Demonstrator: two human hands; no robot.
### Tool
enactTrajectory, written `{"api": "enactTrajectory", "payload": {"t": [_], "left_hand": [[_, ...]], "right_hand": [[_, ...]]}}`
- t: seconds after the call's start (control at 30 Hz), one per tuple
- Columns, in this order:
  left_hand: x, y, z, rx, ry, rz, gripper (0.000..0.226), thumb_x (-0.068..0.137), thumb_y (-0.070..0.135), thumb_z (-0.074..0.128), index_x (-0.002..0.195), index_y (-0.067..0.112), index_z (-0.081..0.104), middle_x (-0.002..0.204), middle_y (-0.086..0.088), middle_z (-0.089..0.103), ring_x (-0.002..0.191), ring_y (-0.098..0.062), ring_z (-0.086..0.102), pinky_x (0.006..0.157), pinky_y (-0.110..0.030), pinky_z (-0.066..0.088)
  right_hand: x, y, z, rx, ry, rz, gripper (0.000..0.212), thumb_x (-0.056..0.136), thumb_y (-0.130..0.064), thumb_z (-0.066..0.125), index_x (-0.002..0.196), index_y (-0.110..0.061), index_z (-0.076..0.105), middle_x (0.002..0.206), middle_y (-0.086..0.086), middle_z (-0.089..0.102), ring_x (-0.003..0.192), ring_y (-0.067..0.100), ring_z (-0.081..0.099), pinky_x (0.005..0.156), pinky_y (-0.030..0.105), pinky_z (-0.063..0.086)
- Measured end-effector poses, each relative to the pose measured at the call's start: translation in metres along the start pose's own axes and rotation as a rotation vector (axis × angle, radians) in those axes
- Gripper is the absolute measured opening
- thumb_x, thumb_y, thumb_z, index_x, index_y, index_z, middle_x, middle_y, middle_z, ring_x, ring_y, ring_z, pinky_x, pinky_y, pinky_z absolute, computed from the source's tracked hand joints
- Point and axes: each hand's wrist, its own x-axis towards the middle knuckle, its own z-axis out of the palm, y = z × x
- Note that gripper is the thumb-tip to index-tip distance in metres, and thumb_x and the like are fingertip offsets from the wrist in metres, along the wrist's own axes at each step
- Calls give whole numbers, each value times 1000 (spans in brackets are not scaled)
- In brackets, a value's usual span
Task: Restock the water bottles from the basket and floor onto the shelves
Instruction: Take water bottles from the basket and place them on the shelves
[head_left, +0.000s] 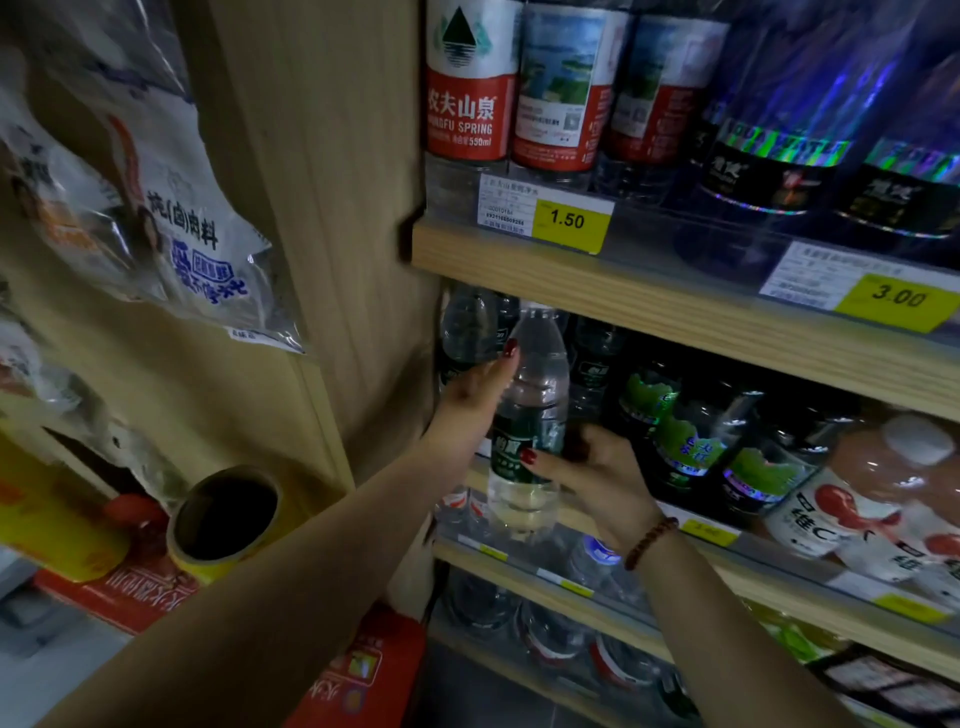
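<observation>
A clear water bottle with a dark green label (530, 415) stands upright at the front left of the middle shelf (717, 551). My left hand (475, 400) wraps its left side, thumb up near the bottle's shoulder. On the bottle's right, my right hand (592, 478) grips the label, thumb across the front. More green-label bottles (467, 327) stand behind it. Red-label water bottles (470, 88) fill the top shelf's left end (519, 260).
Dark bottles with green labels (685, 431) and pale drink bottles (883, 499) stand to the right. A lower shelf holds more water bottles (550, 634). The wooden side panel (322, 208) is on the left, with hanging packets (156, 197) and a roll of tape (228, 519).
</observation>
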Motion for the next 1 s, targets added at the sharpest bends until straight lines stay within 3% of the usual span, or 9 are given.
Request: {"api": "enactTrajectory", "payload": {"t": [0.1, 0.2, 0.3, 0.43, 0.57, 0.73, 0.8, 0.9, 1.0], "left_hand": [[21, -21, -16, 95, 74, 10, 10, 95, 33, 58, 86, 29, 57, 86, 13, 53, 83, -3, 51, 82, -21, 39], [37, -49, -31, 246, 120, 112, 5, 90, 7, 65, 95, 7, 66, 87, 3, 61, 75, -1, 57, 62, -4, 42], [51, -75, -38, 520, 139, 254, 23, 82, 6, 75, 104, 4, 70, 97, -4, 66, 84, -16, 63, 70, -12, 49], [57, -89, -43, 818, 139, 383, 25, 75, 23, 82, 97, 13, 75, 93, 3, 65, 81, -10, 57, 73, -13, 39], [62, -95, -43, 872, 165, 426, 19, 71, 23, 85, 83, 12, 75, 83, 1, 71, 75, -9, 58, 77, 1, 27], [61, -98, -41, 866, 205, 499, 20, 65, 18, 88, 75, 11, 73, 74, 11, 56, 71, -1, 48, 72, 1, 29], [63, -102, -43, 868, 206, 508, 21, 62, 16, 89, 74, 12, 71, 75, 11, 56, 72, -8, 55, 72, -3, 34], [67, -107, -44, 904, 207, 522, 24, 59, 16, 89, 71, 16, 69, 77, 5, 62, 80, -18, 60, 76, -29, 50], [69, -111, -45, 902, 201, 478, 23, 60, 18, 89, 71, 18, 69, 79, -1, 67, 87, -24, 61, 79, -38, 52]], "right_hand": [[13, -7, -7, 37, 34, -67, 53, 53, -30, 83, 102, -14, 69, 100, 0, 74, 96, 16, 70, 87, 36, 55], [34, -12, -13, -5, 125, -133, 35, 65, -13, 83, 96, -21, 67, 94, -11, 73, 93, 8, 69, 82, 28, 54], [58, -13, -16, -30, 194, -184, 34, 68, -7, 82, 93, -23, 66, 92, -13, 72, 92, 7, 69, 81, 27, 53], [78, -6, -14, -40, 218, -196, 35, 71, -4, 80, 98, -18, 63, 96, -8, 69, 86, -1, 67, 75, 18, 54], [89, 9, -8, -99, 235, -174, 40, 71, -5, 80, 106, -11, 60, 97, -5, 66, 86, 0, 63, 72, 13, 54], [99, 27, 0, -171, 244, -162, 45, 70, -11, 82, 110, -10, 61, 98, -4, 67, 90, 6, 64, 71, 16, 52], [101, 31, 3, -167, 237, -171, 44, 71, -9, 81, 109, -11, 58, 96, -10, 65, 87, -2, 61, 70, 14, 53], [102, 34, 5, -196, 194, -190, 47, 74, -7, 79, 113, -15, 54, 97, -13, 62, 87, -7, 58, 68, 6, 48], [105, 37, 9, -196, 180, -191, 51, 77, -8, 77, 121, -15, 53, 106, -3, 63, 95, 3, 60, 75, 8, 48]]}}
